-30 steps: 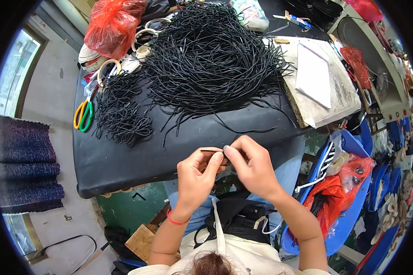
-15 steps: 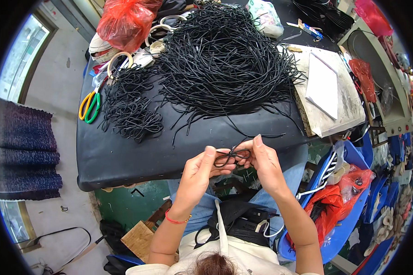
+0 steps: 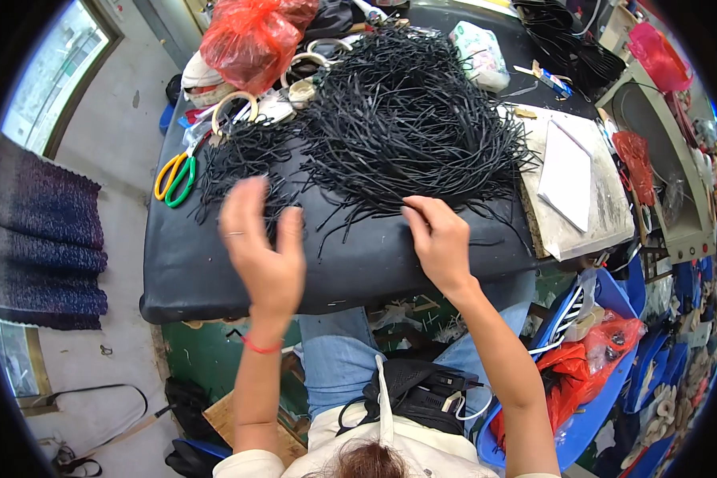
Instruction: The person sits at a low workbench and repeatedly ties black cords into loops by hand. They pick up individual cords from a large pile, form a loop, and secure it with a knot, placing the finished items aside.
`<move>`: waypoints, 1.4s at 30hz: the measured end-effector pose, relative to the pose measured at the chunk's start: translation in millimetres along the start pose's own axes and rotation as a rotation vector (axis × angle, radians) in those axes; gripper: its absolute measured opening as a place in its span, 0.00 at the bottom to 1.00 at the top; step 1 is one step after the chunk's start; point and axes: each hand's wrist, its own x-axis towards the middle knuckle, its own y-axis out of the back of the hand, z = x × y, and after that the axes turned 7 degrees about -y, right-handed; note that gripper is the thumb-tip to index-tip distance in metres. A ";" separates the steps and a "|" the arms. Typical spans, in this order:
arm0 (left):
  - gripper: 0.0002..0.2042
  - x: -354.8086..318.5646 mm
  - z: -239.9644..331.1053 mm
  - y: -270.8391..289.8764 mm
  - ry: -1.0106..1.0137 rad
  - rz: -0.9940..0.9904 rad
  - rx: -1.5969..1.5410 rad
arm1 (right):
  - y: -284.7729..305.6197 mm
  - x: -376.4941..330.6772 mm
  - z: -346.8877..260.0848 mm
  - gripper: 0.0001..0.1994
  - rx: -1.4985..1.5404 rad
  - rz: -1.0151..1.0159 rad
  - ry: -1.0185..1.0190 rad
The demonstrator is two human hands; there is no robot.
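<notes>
My left hand (image 3: 264,248) hovers open with fingers spread, just in front of a small heap of black cords (image 3: 235,163) on the left of the black padded table (image 3: 350,275). It holds nothing. My right hand (image 3: 440,239) reaches to the near edge of a large pile of black cords (image 3: 410,119). Its bent fingertips touch loose strands there. Whether it grips a strand is hidden by the fingers.
Scissors with yellow and green handles (image 3: 175,179) lie left of the small heap. A red plastic bag (image 3: 251,36) and tape rolls (image 3: 233,107) sit at the back left. A white sheet on a board (image 3: 570,175) lies right. Blue bins (image 3: 605,390) stand lower right.
My hands were together below the table edge, working a short black cord. They have parted: the left moved up-left and opened by the small heap, the right went up to the big pile.
</notes>
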 end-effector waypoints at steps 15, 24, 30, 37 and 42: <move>0.08 -57.3 84.5 6.6 0.420 -0.675 -0.888 | 93.6 -50.0 -44.6 0.14 -0.289 0.119 0.304; 0.10 -57.0 120.5 14.6 0.887 -0.495 -1.386 | 95.3 -74.8 -83.7 0.08 0.088 0.096 0.014; 0.09 -62.3 121.9 18.5 0.870 -0.466 -1.418 | 102.6 -90.0 -90.6 0.09 0.090 -0.030 0.072; 0.07 -61.0 133.2 18.8 0.838 -0.495 -1.452 | 102.9 -97.0 -87.3 0.06 0.249 0.042 -0.067; 0.05 -62.9 134.6 21.5 0.903 -0.507 -1.474 | 110.4 -96.5 -89.8 0.05 0.293 -0.039 -0.140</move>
